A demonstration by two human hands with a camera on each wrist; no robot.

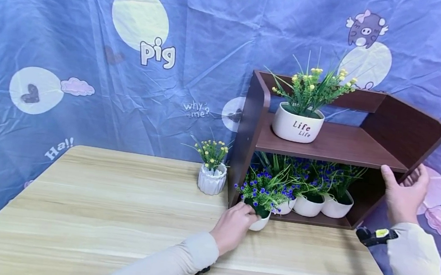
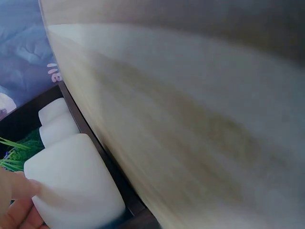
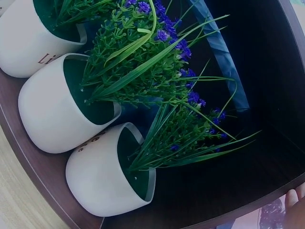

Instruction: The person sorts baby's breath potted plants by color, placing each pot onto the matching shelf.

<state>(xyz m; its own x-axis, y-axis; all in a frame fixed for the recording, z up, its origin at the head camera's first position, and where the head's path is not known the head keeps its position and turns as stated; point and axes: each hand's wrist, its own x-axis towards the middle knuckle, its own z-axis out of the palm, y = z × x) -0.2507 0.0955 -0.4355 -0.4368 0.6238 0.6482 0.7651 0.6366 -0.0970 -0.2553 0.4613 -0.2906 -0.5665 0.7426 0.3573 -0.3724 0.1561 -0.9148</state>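
Note:
My left hand (image 1: 234,226) grips the rim of a white pot (image 1: 260,223) of artificial blue flowers at the left end of the lower shelf. In the left wrist view, the thumb lies against the smooth side of that white pot (image 2: 76,181). Behind it in the compartment stand more white flowerpots (image 1: 308,206) with blue blooms and long green blades. My right hand (image 1: 407,194) holds the right side panel of the dark brown desktop shelf (image 1: 405,129), thumb on its front edge. Only some fingertips of that hand (image 3: 296,202) show in the right wrist view.
On the upper shelf sits a white "Life" pot (image 1: 298,125) with yellow flowers. A small ribbed white pot (image 1: 212,179) of yellow flowers stands on the wooden table (image 1: 111,202), left of the shelf. A blue printed curtain (image 1: 218,30) hangs behind.

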